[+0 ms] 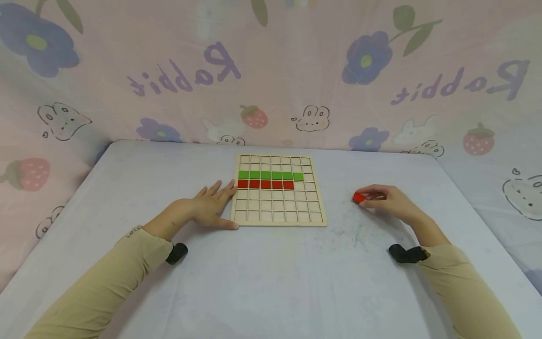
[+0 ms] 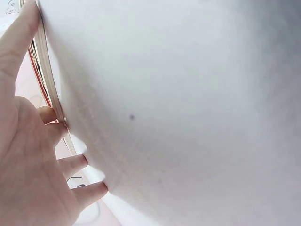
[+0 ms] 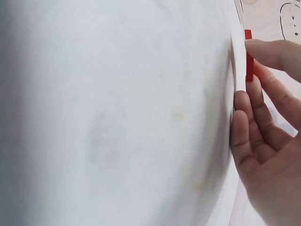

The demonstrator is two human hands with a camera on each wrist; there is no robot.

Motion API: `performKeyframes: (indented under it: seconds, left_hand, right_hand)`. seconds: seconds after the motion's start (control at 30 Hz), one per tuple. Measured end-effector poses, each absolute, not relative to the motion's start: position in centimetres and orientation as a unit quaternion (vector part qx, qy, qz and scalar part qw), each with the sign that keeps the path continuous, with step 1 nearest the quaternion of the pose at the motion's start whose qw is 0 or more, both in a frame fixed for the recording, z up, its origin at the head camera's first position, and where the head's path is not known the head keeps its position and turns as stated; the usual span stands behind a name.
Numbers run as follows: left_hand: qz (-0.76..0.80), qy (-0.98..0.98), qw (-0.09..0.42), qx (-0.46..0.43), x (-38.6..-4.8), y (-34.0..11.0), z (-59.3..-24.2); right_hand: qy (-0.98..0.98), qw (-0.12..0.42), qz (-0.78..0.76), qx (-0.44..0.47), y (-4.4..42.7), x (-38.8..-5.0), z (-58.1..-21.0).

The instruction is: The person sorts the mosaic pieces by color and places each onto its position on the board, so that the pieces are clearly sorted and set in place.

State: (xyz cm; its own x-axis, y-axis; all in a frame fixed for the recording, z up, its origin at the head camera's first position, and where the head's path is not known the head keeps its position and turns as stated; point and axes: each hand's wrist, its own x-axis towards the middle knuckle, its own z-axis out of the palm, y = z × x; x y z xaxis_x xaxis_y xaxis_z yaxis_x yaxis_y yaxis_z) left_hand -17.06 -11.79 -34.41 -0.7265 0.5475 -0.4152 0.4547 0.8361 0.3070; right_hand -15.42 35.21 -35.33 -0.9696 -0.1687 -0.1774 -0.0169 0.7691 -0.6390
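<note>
A light wooden grid board [image 1: 277,205] lies flat on the table in the head view. Green tiles [image 1: 271,175] fill part of one row, and directly below them a row of red tiles [image 1: 266,184] starts at the left edge. My left hand [image 1: 210,207] is spread, palm down, with thumb and fingertips touching the board's left edge. Right of the board, my right hand [image 1: 387,201] pinches a single red tile [image 1: 358,197] between thumb and fingers. In the right wrist view that red tile [image 3: 249,70] appears edge-on, just off the white surface.
A white-covered table [image 1: 271,278] runs up to a patterned cloth backdrop [image 1: 271,70] with rabbits, flowers and strawberries. Dark wrist-worn devices [image 1: 177,254] show under both beige sleeves. Faint smudges mark the cloth right of the board.
</note>
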Motion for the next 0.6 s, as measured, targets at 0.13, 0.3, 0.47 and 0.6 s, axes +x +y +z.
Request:
performKeyframes:
  seconds: [0.13,0.3,0.47,0.6]
  left_hand:
    - [0.094,0.924,0.253,0.272,-17.1,-11.8,-34.4]
    - [0.096,0.924,0.252,0.272,-17.1,-11.8,-34.3]
    - [0.097,0.925,0.252,0.268,-16.9,-11.7,-34.1]
    - [0.095,0.925,0.253,0.267,-16.9,-11.7,-34.2]
  right_hand:
    - [0.933,0.120,-0.338,-0.045,34.5,-15.8,-35.2]
    - [0.933,0.124,-0.336,-0.041,33.5,-16.3,-35.2]
    - [0.931,0.127,-0.340,-0.046,32.6,-16.8,-35.1]
    - [0.927,0.127,-0.348,-0.055,32.0,-17.1,-35.0]
